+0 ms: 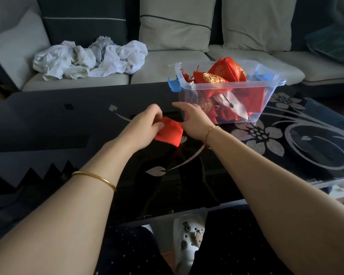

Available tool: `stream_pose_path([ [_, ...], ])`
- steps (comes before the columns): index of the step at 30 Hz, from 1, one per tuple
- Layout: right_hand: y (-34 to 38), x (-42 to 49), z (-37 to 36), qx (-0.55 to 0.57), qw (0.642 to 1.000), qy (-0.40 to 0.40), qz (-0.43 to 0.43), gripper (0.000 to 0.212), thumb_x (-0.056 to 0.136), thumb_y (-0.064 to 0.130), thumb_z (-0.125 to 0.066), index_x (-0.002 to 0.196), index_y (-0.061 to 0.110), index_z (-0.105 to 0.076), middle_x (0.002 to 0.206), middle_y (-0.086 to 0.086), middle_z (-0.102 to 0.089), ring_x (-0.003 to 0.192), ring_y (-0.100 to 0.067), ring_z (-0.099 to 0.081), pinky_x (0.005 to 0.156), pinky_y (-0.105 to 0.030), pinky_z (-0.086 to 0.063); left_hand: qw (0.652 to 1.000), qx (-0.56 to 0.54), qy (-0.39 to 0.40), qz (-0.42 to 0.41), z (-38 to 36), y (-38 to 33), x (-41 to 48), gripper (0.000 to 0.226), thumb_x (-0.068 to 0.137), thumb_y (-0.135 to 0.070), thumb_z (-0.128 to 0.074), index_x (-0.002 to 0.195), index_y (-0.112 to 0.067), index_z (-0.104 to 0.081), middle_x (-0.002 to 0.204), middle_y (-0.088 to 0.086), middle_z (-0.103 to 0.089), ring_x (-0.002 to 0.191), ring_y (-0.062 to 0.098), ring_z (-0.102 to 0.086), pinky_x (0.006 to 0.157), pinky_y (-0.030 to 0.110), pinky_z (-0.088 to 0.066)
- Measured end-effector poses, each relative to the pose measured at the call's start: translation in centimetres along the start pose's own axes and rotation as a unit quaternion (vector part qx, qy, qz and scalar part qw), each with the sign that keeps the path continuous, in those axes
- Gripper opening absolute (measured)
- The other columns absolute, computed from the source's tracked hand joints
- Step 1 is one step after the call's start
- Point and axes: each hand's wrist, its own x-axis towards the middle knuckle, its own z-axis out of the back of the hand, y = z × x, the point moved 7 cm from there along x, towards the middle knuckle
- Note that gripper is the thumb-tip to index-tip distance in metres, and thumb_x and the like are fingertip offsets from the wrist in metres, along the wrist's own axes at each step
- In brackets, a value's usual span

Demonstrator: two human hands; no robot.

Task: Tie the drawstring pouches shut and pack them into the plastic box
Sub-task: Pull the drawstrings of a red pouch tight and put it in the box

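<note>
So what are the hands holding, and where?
The left hand pinches the red pouch by its upper left edge; for the right hand, cannot tell.

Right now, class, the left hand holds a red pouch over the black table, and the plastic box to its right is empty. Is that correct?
Not quite: the head view shows the plastic box holding several red pouches, not empty. The rest stands: the left hand holds a red pouch over the black table, box to its right.

Glossy black glass counter (pixel 48 126) with silver flower inlay lies beneath the left hand (pixel 145 125); beyond the hand, a pale grey fabric sofa (pixel 163 64) with a dark cushion (pixel 83 18) holds crumpled white laundry (pixel 115 56) in dim daylight.
</note>
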Motion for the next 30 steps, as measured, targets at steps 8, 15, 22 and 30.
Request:
stream_pose_path([
  [8,0.6,-1.6,0.0,0.068,0.994,0.084,0.032,0.038,0.088,-0.004,-0.046,0.116,0.015,-0.062,0.101,0.007,-0.058,0.076,-0.009,-0.060,0.061,-0.021,-0.055,0.994,0.054,0.005,-0.092,0.0,-2.5,-0.3,0.005,0.094,-0.020,-0.050,0.099,-0.018,-0.048,0.095,0.001,-0.058,0.083,0.019,-0.056,0.073,0.042,-0.048],
  [15,-1.2,-1.7,-0.3,0.159,0.979,0.110,-0.065,0.020,0.096,0.006,-0.038,0.089,0.016,-0.053,0.088,-0.005,-0.061,0.065,-0.017,-0.061,0.054,-0.026,-0.049,0.988,0.130,0.000,-0.078,-0.1,-2.5,0.2,0.010,0.097,-0.031,-0.045,0.097,-0.021,-0.043,0.090,0.000,-0.055,0.075,0.018,-0.056,0.062,0.039,-0.048],
  [22,-2.9,-1.2,1.8,0.134,0.984,-0.009,-0.114,0.026,0.090,-0.002,-0.028,0.081,0.011,-0.048,0.070,-0.014,-0.059,0.054,-0.027,-0.060,0.043,-0.026,-0.047,0.995,0.069,0.031,0.058,0.2,0.2,-0.2,0.022,0.092,-0.020,-0.058,0.113,-0.015,-0.054,0.098,0.002,-0.060,0.083,0.017,-0.058,0.071,0.030,-0.046],
  [30,-3.2,-1.4,3.5,-0.099,0.994,-0.044,-0.025,0.025,0.087,-0.001,-0.050,0.095,0.005,-0.072,0.086,-0.005,-0.063,0.077,-0.022,-0.061,0.079,-0.034,-0.053,0.964,0.195,-0.083,0.158,3.5,3.9,-0.9,0.021,0.094,-0.014,-0.051,0.089,-0.008,-0.071,0.091,0.015,-0.068,0.077,0.033,-0.063,0.059,0.038,-0.048],
])
